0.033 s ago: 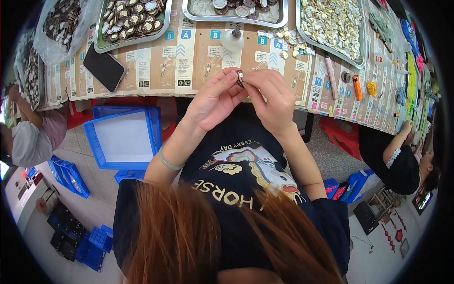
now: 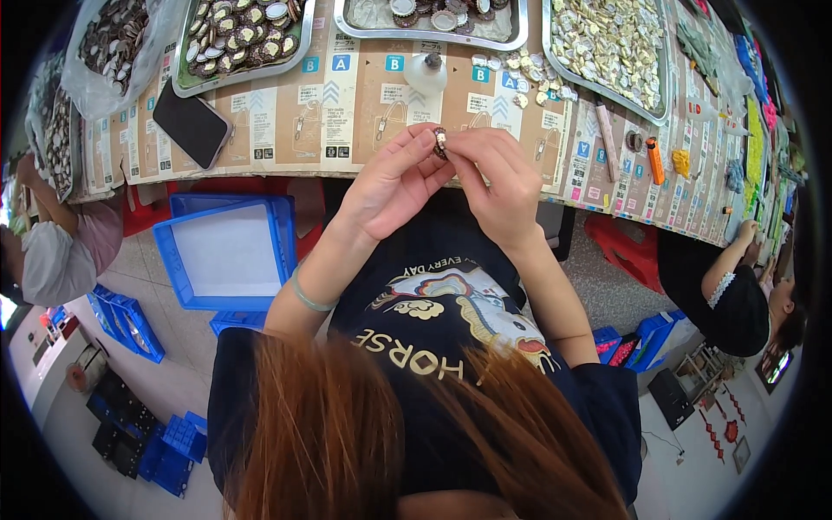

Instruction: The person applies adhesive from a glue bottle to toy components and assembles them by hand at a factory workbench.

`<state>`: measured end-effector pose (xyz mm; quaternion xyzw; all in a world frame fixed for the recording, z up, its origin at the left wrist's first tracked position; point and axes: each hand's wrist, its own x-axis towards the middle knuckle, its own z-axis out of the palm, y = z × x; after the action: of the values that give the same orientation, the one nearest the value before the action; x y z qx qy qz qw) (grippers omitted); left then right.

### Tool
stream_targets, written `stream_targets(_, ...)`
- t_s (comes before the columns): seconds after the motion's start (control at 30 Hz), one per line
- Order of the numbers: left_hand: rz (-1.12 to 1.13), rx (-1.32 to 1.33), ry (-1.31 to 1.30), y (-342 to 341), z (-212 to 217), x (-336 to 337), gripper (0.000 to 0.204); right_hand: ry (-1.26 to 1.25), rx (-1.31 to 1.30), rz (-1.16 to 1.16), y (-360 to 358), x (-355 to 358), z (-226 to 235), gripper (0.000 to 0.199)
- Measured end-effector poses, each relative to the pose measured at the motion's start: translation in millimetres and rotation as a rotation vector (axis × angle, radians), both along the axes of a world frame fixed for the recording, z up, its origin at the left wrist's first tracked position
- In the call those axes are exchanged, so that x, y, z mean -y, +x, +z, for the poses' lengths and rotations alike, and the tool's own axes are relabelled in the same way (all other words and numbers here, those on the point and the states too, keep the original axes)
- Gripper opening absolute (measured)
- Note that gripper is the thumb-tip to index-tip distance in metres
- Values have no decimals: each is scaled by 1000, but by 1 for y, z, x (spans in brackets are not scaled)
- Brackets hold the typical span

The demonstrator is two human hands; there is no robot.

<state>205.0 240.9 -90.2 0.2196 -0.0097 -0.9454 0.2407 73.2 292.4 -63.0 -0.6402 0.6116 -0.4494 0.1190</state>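
My left hand (image 2: 390, 186) and my right hand (image 2: 498, 186) meet at the fingertips just in front of the table edge. Together they pinch a small round dark metal piece (image 2: 440, 141), held on edge between thumbs and forefingers. A pale green band sits on my left wrist (image 2: 308, 299). Beyond the hands, on the cardboard-covered table (image 2: 364, 113), stands a small white dome-shaped object (image 2: 425, 74), with several loose pale round pieces (image 2: 520, 74) to its right.
Three metal trays line the table's far side: dark round pieces (image 2: 238, 39), a few pieces (image 2: 433, 17), pale gold pieces (image 2: 611, 39). A black phone (image 2: 192, 124), pink tube (image 2: 606, 130) and orange lighter (image 2: 655, 160) lie nearby. Blue crate (image 2: 227, 251) on the floor; other people sit left (image 2: 52, 251) and right (image 2: 737, 286).
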Motion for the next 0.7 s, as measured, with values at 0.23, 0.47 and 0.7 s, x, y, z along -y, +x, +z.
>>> stream_targets(0.23, 2, 0, -1, 0, 2, 0, 17, -18, 24, -47, 2, -1, 0, 15)
stream_targets(0.47, 15, 10, 3, 0, 3, 0, 18, -43, -74, 13, 0, 1, -2, 16)
stream_targets(0.7, 34, -20, 6, 0, 0, 1, 20, -48, -74, 59, -1, 0, -3, 21)
